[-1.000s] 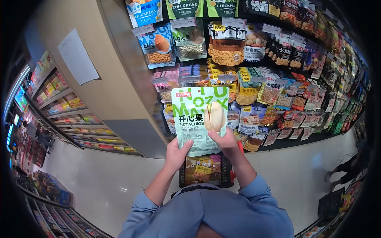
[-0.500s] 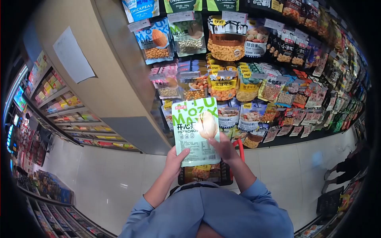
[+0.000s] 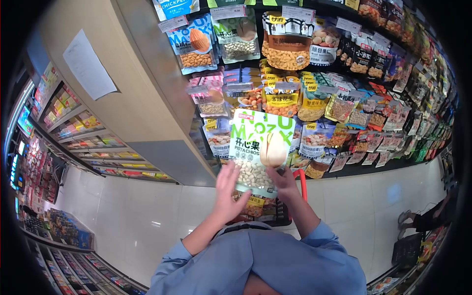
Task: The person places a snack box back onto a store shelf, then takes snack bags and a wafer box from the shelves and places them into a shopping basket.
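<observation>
A green and white bag of pistachios (image 3: 258, 147) is upright in front of me, its front with the clear window of nuts facing me. My right hand (image 3: 286, 186) grips its lower right edge, thumb on the front. My left hand (image 3: 227, 194) is beside the lower left edge with fingers stretched and apart; whether a fingertip touches the bag I cannot tell. Below the bag is a shopping basket (image 3: 282, 215) with a red handle (image 3: 303, 185) and a yellow snack packet (image 3: 254, 205) inside, partly hidden by my hands and the bag.
Ahead, hanging nut and snack packets (image 3: 285, 44) fill the rack in rows. A wooden end panel (image 3: 132, 73) with a white paper sheet (image 3: 89, 64) stands left. Shelves (image 3: 83, 125) line the far left. At right, a person's legs (image 3: 427, 219) are near a dark basket (image 3: 407, 248).
The pistachio bag has been turned from its printed back to its windowed front. My left hand has loosened from it, fingers spreading. The right hand keeps hold.
</observation>
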Demonstrator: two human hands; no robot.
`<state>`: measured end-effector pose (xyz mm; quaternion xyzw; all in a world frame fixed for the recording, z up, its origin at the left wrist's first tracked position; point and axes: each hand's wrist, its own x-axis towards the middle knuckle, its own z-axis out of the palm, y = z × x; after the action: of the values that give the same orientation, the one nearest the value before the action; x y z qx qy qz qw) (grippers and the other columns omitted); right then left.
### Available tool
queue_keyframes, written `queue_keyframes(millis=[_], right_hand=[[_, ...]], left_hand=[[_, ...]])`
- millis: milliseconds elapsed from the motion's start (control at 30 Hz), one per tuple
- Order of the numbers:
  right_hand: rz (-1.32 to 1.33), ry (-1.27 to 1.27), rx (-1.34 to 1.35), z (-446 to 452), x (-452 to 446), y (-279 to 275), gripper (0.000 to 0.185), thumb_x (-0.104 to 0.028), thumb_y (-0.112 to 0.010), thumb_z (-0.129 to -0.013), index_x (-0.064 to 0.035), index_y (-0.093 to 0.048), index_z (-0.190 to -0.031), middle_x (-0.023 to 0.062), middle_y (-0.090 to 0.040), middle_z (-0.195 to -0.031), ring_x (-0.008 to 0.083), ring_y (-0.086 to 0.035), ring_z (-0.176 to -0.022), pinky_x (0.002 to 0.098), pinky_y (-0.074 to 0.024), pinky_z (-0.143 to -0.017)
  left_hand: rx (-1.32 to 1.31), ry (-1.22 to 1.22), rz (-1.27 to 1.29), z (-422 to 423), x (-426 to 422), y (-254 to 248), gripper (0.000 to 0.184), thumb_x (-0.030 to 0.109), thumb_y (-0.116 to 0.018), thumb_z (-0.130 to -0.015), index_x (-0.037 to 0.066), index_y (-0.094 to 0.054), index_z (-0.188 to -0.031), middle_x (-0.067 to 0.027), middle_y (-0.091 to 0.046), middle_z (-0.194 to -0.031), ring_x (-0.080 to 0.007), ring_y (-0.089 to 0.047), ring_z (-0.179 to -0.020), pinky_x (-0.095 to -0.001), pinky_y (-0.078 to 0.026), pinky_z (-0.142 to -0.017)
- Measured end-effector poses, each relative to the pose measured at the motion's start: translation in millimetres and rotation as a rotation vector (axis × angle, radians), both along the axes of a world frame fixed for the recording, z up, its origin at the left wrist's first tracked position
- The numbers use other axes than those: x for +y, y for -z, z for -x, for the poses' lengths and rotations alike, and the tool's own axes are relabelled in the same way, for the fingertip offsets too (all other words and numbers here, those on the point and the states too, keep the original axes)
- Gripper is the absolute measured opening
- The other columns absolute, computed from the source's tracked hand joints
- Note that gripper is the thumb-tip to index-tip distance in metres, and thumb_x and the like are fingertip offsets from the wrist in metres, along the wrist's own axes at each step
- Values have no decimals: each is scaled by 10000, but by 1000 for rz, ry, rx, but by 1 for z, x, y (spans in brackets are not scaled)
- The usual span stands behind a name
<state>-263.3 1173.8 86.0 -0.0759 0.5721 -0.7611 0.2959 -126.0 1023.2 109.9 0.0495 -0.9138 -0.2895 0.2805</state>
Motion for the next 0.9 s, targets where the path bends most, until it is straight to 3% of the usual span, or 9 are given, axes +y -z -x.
queue_keyframes(millis=[33,167,267,367,467,567,667,800,900], right_hand=[[72,-28,7,-1,4,-1,263,-158,-649,-945,-5,-617,-1156,36,-680,-1001,76,-615,-866,256,-490,-745],[179,-139,-11,-5,9,-7,299,-155,-653,-940,7,-593,-1184,31,-670,-1021,77,-607,-876,254,-488,-771],[228,-196,10,1,8,5,356,-159,-660,-933,14,-564,-1229,40,-663,-1055,86,-610,-918,251,-482,-812],[126,-227,3,0,14,-4,402,-165,-665,-927,16,-548,-1266,48,-652,-1102,103,-605,-984,264,-472,-863],[210,-187,-142,-3,21,-1,438,-182,-669,-920,22,-543,-1286,61,-642,-1142,125,-596,-1027,280,-462,-903],[138,-146,-31,-1,22,2,457,-210,-676,-916,31,-551,-1283,86,-643,-1161,153,-609,-1027,298,-469,-912],[38,-130,-98,1,25,17,559,-200,-700,-878,27,-482,-1340,113,-607,-1208,185,-620,-1017,311,-491,-876],[-128,-198,134,-6,32,37,363,-202,-645,-929,23,-608,-1210,82,-663,-1083,124,-601,-955,287,-483,-844],[-166,-252,8,-8,35,39,332,-219,-648,-931,7,-626,-1173,55,-667,-1040,103,-590,-926,281,-483,-824]], left_hand=[[51,-111,-13,1,-2,-4,684,107,-697,-842,-9,-382,-1439,-213,-435,-1456,-321,-449,-1332,-407,-352,-1098],[-57,179,-1018,6,-14,0,440,52,-613,-941,-18,-466,-1349,-101,-615,-1244,-151,-588,-1118,-303,-471,-956],[-68,159,-1237,2,-9,6,377,69,-624,-943,-15,-514,-1293,-95,-647,-1183,-136,-615,-1052,-299,-491,-921],[-81,133,-1312,0,-6,12,357,80,-638,-933,-11,-527,-1260,-99,-638,-1195,-148,-608,-1073,-309,-479,-948],[-99,125,-1307,-2,-2,20,342,66,-635,-932,-11,-539,-1251,-90,-644,-1186,-137,-611,-1055,-304,-484,-935],[-172,138,-1255,-2,5,27,292,95,-614,-954,-10,-565,-1222,-82,-655,-1165,-127,-617,-1030,-299,-491,-913],[-171,126,-1390,1,13,43,268,159,-592,-980,-6,-591,-1190,-75,-668,-1137,-118,-625,-1002,-292,-500,-883],[-297,-44,-1506,-1,17,66,262,200,-595,-987,1,-614,-1156,-78,-683,-1086,-116,-636,-954,-287,-513,-835],[-283,-19,-1585,-6,18,75,265,224,-599,-985,8,-626,-1136,-78,-687,-1065,-121,-641,-940,-289,-513,-830]])
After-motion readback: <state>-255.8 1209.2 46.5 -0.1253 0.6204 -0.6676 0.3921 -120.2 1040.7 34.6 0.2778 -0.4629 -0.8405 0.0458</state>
